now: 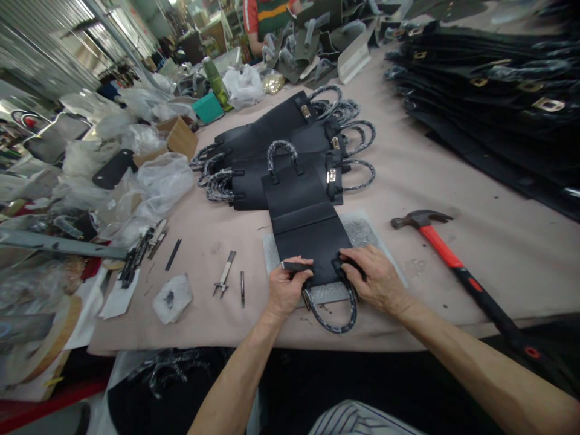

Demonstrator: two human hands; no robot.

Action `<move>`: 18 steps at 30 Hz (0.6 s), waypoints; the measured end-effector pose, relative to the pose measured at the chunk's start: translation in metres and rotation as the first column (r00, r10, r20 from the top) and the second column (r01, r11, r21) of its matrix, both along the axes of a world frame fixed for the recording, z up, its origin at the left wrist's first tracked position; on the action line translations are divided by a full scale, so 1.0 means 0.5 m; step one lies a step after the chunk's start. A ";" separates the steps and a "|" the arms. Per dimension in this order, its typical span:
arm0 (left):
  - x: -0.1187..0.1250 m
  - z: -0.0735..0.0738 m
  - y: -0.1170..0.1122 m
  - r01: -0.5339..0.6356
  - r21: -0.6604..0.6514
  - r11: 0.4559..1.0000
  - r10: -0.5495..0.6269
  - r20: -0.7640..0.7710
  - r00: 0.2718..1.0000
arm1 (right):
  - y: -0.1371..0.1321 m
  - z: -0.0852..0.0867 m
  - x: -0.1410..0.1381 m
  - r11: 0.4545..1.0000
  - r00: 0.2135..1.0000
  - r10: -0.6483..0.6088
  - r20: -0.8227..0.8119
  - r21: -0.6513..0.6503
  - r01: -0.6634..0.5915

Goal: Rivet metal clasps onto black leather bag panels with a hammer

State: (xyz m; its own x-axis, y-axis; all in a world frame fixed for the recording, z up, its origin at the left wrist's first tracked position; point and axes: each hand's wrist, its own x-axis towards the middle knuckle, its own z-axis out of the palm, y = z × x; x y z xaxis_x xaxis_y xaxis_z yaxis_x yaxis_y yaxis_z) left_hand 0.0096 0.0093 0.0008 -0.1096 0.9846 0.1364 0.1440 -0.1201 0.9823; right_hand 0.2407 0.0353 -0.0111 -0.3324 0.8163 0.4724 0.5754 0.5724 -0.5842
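A flat black leather bag panel (304, 223) lies on a grey pad (362, 232) at the table's near edge, with one wrapped handle at its far end and another (333, 320) at its near end. My left hand (286, 289) is closed on the panel's near left corner, by a black handle tab. My right hand (374, 279) presses with bent fingers on the near right corner, over the other handle tab. The near handle loops down between both hands.
A red-handled hammer (446, 251) lies right of the pad. Small metal tools (225, 275) lie to the left. Finished black panels (281, 151) are stacked beyond, more black pieces (489, 90) at far right. Plastic bags (154, 181) crowd the left. Another person (267, 18) sits at the far end.
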 end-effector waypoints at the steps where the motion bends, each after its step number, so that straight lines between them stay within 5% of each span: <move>1: -0.001 0.000 0.000 0.001 -0.012 1.000 -0.001 0.003 1.000 | 0.000 0.000 0.000 1.000 1.000 -0.001 0.000 -0.002 0.001; 18: 0.005 -0.001 0.004 0.022 -0.034 0.999 -0.024 -0.069 0.997 | -0.001 0.010 -0.002 1.000 1.000 -0.006 0.004 -0.014 0.006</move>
State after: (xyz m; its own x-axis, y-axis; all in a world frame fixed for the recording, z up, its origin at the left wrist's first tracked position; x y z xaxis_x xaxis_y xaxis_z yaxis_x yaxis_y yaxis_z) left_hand 0.0119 0.0114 0.0005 -0.0783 0.9909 0.1097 0.2096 -0.0912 0.9735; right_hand 0.2398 0.0346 -0.0060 -0.3293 0.8248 0.4596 0.5810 0.5607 -0.5899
